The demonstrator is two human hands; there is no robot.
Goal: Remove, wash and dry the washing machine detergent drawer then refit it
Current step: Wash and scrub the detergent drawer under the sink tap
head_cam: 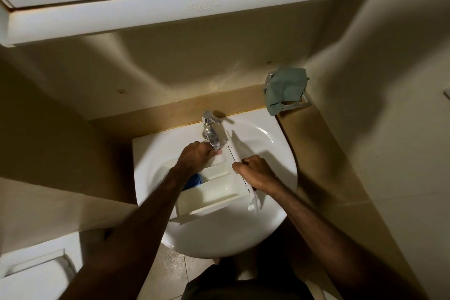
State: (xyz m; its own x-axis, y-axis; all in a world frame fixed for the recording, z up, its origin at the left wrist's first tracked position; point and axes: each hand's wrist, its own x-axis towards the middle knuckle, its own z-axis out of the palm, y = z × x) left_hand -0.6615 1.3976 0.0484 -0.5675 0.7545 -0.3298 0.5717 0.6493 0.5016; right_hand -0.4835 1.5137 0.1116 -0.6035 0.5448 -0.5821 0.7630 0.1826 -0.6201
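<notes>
White detergent drawer (211, 192) lying across the basin of a white sink (267, 139), compartments facing up, long front panel on the right side, running from near the tap toward the near rim. Blue insert (193, 181) in the drawer's left part, half hidden behind the left forearm.

Right hand (258, 174) on the right of the drawer, fingers curled around the front panel at about its middle, gripping it; panel sticking out beyond the hand both toward the tap and toward the near edge. Left hand (194, 156) at the drawer's far end, directly beneath the spout of the chrome tap (211, 133), fingers bent down into or onto the far compartment; cannot tell whether clamped on the drawer's edge or just pressing there, fingertips hidden by the spout. Near compartment open between the two forearms, untouched.

Sink set in a corner against beige walls. Green cloth (285, 89) draped over a metal holder on the wall, up and right of the sink, well apart from both hands. White cabinet (151, 11) above, on the wall behind the tap. White fixture (34, 273) at lower left, beside the sink, blurred. Tiled floor (175, 268) below the sink's near rim.
</notes>
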